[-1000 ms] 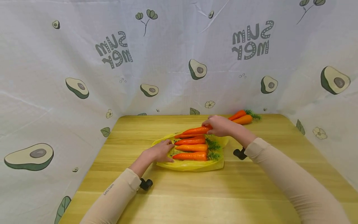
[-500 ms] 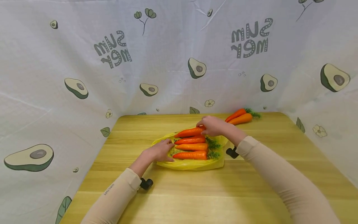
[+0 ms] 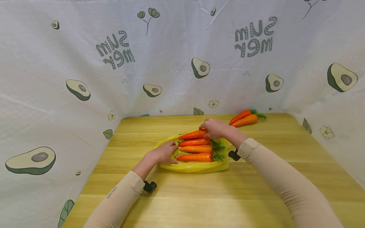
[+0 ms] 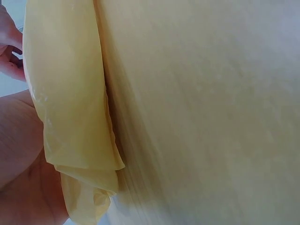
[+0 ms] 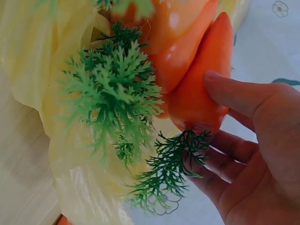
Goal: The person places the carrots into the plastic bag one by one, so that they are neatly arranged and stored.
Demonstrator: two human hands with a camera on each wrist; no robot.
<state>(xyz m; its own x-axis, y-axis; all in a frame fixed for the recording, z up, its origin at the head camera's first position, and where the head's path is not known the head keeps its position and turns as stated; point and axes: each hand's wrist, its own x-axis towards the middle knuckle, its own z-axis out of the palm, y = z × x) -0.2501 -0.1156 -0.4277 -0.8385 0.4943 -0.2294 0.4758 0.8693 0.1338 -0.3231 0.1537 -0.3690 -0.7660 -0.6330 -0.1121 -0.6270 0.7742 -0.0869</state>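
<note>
A yellow plastic bag (image 3: pixel 196 167) lies on the wooden table, its mouth spread upward. Three carrots (image 3: pixel 196 157) with green tops lie side by side in it, tips pointing left. My right hand (image 3: pixel 218 128) pinches the thick end of another carrot (image 5: pixel 194 103) between thumb and fingers, at the bag's far side. Its leafy top (image 5: pixel 171 159) hangs by my palm. At the bag's left end, my left hand (image 3: pixel 162 154) has thumb and fingers spread apart at the opening, touching the plastic. The bag's side (image 4: pixel 70 93) covers part of that hand in the left wrist view.
Two more carrots (image 3: pixel 244 120) with leafy tops lie together at the table's back right. A white cloth (image 3: pixel 176 47) printed with avocados hangs behind and along the sides. The wooden table top (image 3: pixel 194 202) stretches in front of the bag.
My right hand has moved left and slightly toward me with the carrot, setting it lower along the bag's far side. My left hand has stayed in place.
</note>
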